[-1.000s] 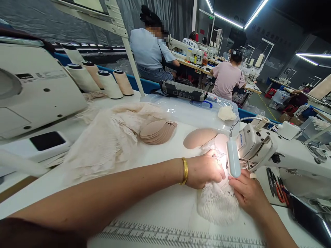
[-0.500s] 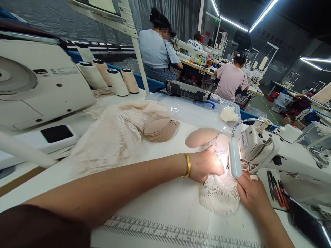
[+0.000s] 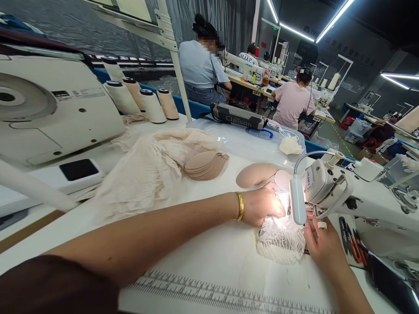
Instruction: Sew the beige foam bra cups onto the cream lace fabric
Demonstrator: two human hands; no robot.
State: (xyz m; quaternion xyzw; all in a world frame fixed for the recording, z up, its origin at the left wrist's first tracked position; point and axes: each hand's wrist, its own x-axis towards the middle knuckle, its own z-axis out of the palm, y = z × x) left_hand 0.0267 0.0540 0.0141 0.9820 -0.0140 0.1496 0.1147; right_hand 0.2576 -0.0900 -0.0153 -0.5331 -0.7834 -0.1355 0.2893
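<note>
My left hand (image 3: 263,206), with a gold bangle on the wrist, presses a white lace piece (image 3: 281,239) flat on the table under the needle of the white sewing machine (image 3: 330,183). My right hand (image 3: 324,248) holds the lace's right edge beside the machine. A small lamp (image 3: 296,200) on a gooseneck lights the spot. A beige foam cup (image 3: 257,173) lies just behind my left hand.
A stack of beige pads (image 3: 206,165) and a heap of cream lace (image 3: 147,172) lie to the left. Thread cones (image 3: 152,106) stand at the back. A clear plastic box (image 3: 242,140) sits behind. Other people sew at far tables. A printed ruler (image 3: 212,294) runs along the near edge.
The lace has been drawn further under the machine and less of it shows in front. Both hands shifted slightly toward the needle. The view drifted a little.
</note>
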